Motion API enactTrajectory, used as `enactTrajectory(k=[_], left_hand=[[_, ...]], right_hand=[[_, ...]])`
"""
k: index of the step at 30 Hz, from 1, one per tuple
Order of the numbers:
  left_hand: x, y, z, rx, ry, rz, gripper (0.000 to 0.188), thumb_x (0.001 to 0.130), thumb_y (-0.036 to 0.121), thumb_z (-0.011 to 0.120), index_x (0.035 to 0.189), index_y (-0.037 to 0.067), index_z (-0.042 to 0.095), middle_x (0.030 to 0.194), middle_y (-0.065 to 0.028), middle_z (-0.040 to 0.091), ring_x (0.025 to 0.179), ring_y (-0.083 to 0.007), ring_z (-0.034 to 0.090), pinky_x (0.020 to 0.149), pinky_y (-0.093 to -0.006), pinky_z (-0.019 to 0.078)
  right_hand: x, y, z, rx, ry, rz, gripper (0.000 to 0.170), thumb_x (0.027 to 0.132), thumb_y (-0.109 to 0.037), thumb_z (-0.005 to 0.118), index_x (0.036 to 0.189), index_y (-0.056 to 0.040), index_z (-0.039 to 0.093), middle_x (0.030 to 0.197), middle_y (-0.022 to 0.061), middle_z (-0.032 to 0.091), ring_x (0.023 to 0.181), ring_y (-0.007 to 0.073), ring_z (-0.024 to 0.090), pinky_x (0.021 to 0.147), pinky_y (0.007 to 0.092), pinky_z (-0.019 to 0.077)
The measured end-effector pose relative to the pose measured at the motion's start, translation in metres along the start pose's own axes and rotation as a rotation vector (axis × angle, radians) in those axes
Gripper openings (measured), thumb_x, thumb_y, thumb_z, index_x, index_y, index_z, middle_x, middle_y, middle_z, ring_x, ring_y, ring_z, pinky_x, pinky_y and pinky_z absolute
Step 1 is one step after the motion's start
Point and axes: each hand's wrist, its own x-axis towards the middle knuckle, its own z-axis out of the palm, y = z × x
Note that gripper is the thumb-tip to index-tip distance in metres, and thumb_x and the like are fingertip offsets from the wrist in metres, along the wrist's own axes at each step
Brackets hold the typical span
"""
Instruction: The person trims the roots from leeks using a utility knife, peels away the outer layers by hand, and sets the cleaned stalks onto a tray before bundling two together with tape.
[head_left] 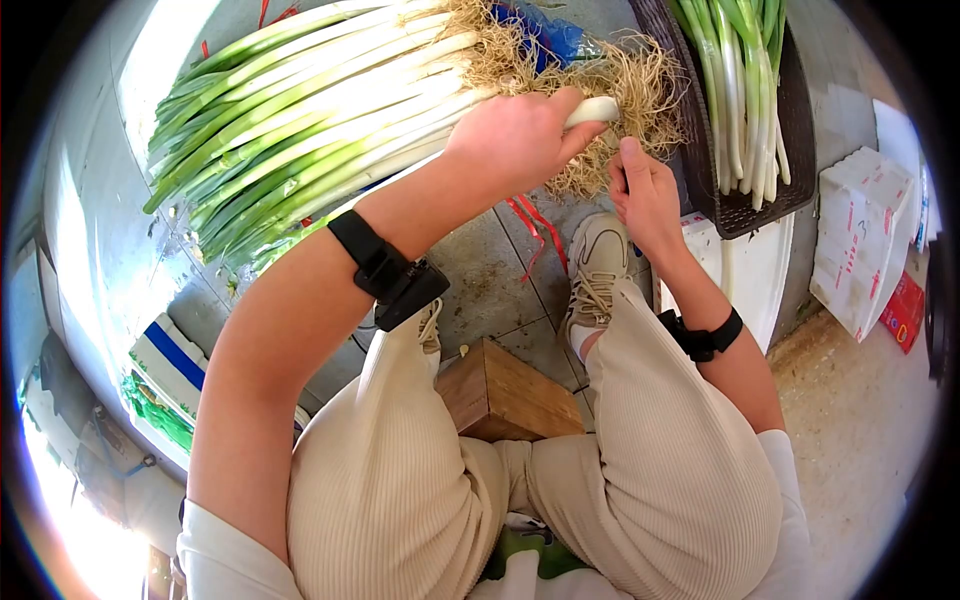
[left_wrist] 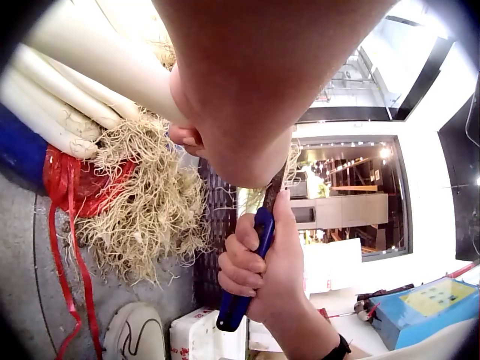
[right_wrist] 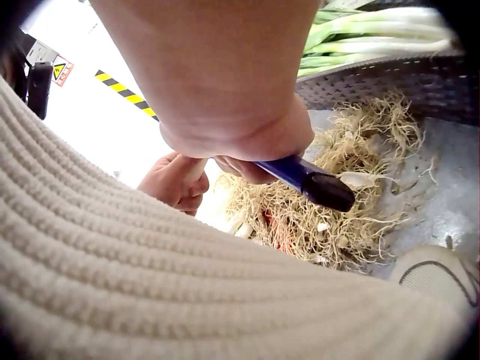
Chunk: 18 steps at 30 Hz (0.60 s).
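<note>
My left hand (head_left: 515,140) grips a leek (head_left: 595,110) near its white base, which pokes out past the thumb toward the right. Just below that end, my right hand (head_left: 650,195) holds a knife by its blue handle (left_wrist: 238,289), fingers wrapped round it and thumb extended along the top. In the left wrist view the dark blade (left_wrist: 276,187) rises from the handle and partly disappears behind the left hand. Under both hands lies a heap of cut-off stringy roots (head_left: 645,100). Many untrimmed leeks (head_left: 330,120) are piled to the left, roots toward the hands.
A dark woven basket (head_left: 800,170) of leeks without roots (head_left: 745,110) stands at the right, over a white box (head_left: 755,270). Red ribbon (head_left: 540,235) trails on the tiles. A wooden block (head_left: 510,390) sits between the legs, and a white carton (head_left: 865,240) is farther right.
</note>
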Motion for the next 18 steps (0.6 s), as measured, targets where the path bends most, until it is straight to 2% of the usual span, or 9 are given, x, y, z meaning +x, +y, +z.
enactTrajectory(k=[1,11,13,18], left_hand=[[0.0002,0.0000,0.0000,0.000,0.000,0.000,0.040,0.099,0.047,0.051,0.110,0.009,0.059,0.075,-0.0180,0.068,0.070,-0.0394,0.067,0.062,-0.0495,0.0534],[0.0006,0.0005,-0.0016,0.000,-0.017,-0.019,0.041,0.099,0.048,0.050,0.111,0.009,0.059,0.077,-0.0192,0.068,0.072,-0.0394,0.068,0.064,-0.0494,0.0539],[0.0005,0.0006,-0.0028,0.010,-0.041,-0.035,0.041,0.099,0.048,0.050,0.111,0.009,0.059,0.077,-0.0191,0.068,0.072,-0.0394,0.068,0.064,-0.0495,0.0538],[-0.0003,-0.0013,-0.0019,-0.001,-0.033,-0.017,0.042,0.099,0.049,0.050,0.112,0.010,0.059,0.076,-0.0180,0.068,0.073,-0.0393,0.067,0.064,-0.0498,0.0534]], right_hand=[[-0.0008,-0.0016,-0.0002,0.005,0.006,0.028,0.053,0.104,-0.045,0.047,0.067,-0.0075,0.045,0.060,-0.0028,0.040,0.054,0.0077,0.035,0.050,0.0269,0.0284],[0.0000,0.0000,0.0000,-0.012,0.036,0.038,0.053,0.104,-0.045,0.048,0.067,-0.0071,0.047,0.060,-0.0032,0.041,0.055,0.0072,0.036,0.050,0.0261,0.0287],[0.0013,0.0018,0.0003,-0.056,0.020,-0.006,0.054,0.104,-0.050,0.044,0.069,-0.0097,0.045,0.054,-0.0044,0.038,0.045,0.0047,0.031,0.042,0.0237,0.0221],[0.0019,0.0029,0.0003,-0.043,0.000,0.000,0.055,0.104,-0.052,0.043,0.068,-0.0097,0.045,0.054,-0.0043,0.038,0.045,0.0050,0.031,0.042,0.0240,0.0221]])
